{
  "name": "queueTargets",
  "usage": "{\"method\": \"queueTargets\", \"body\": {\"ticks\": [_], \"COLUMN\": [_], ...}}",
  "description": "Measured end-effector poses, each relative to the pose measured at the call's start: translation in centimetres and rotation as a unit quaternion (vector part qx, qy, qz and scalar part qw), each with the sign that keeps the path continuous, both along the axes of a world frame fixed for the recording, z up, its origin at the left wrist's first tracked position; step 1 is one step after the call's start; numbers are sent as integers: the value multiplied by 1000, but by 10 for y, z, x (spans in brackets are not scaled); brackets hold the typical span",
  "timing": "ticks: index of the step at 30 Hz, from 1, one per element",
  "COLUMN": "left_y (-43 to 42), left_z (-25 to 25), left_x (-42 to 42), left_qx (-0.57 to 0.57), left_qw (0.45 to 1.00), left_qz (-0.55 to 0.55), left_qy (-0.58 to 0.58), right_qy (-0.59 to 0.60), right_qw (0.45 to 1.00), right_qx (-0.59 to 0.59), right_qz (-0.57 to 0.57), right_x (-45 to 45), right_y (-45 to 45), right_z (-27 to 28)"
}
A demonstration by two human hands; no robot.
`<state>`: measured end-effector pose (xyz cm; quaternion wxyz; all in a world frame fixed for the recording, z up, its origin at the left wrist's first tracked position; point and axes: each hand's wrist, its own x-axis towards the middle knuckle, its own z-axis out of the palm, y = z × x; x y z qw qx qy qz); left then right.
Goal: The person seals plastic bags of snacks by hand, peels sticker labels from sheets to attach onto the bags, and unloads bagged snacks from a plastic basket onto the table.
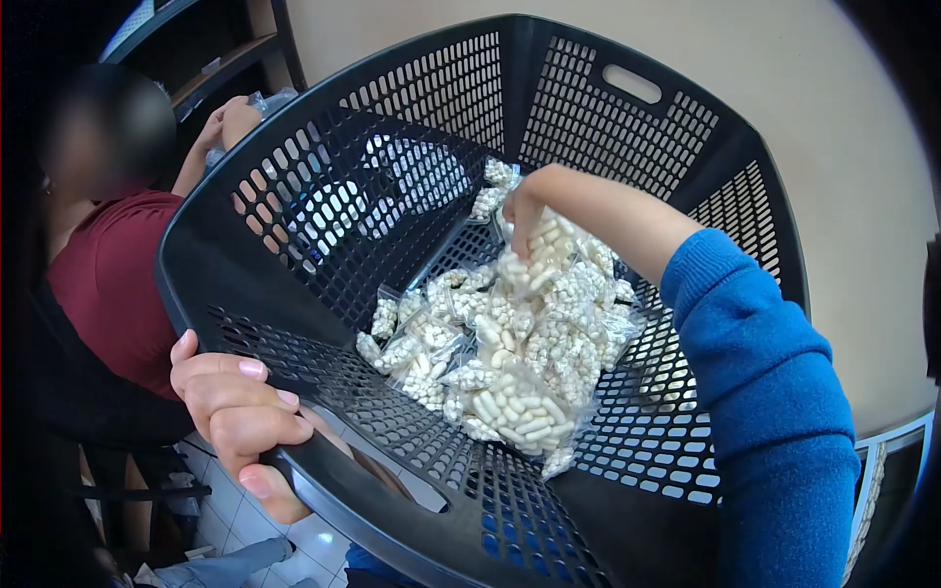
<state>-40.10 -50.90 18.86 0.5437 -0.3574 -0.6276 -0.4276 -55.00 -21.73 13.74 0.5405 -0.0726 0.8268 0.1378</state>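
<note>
A large black plastic basket [211, 250] with slotted walls tilts in front of me. My left hand [240, 416] is closed around its rim at the near-left handle opening. Inside, my right hand [527, 211] reaches down with bent fingers on a clear plastic bag of white pieces [551, 240], which looks slightly blurred; part of the grip is hidden. Below it lies a heap of similar clear bags [564, 338], some with small round white pieces. Toward the near side, one bag holds longer, capsule-shaped white pieces [524, 412].
At the left, another person in a dark red shirt [118, 279] holds a clear plastic bag [274, 101] beyond the basket. Dark shelves [225, 69] stand behind them. A beige wall [814, 118] runs behind the basket. White floor tiles [319, 544] show below.
</note>
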Motion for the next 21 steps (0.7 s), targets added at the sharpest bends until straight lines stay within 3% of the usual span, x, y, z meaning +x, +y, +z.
{"method": "queueTargets", "body": {"ticks": [2, 6, 10, 11, 15, 21], "left_y": [0, 4, 3, 4, 4, 5], "left_z": [-1, -1, -2, -1, 0, -1], "left_x": [-1, -3, -7, -6, -5, -11], "left_qx": [2, 27, 45, 44, 48, 74], "left_qw": [1000, 999, 998, 999, 999, 997], "left_qz": [1, 8, -2, 2, 3, -12], "left_qy": [2, 17, 34, 21, -5, 17], "right_qy": [154, 284, 354, 314, 498, 649], "right_qw": [985, 936, 873, 862, 786, 620], "right_qx": [-40, -112, -237, -308, -291, -276], "right_qz": [-69, -173, -237, -251, -221, -344], "right_x": [-1, -6, 7, 14, 64, 198], "right_y": [17, 33, 45, 49, 85, 225], "right_z": [12, 75, 154, 176, 262, 323]}}
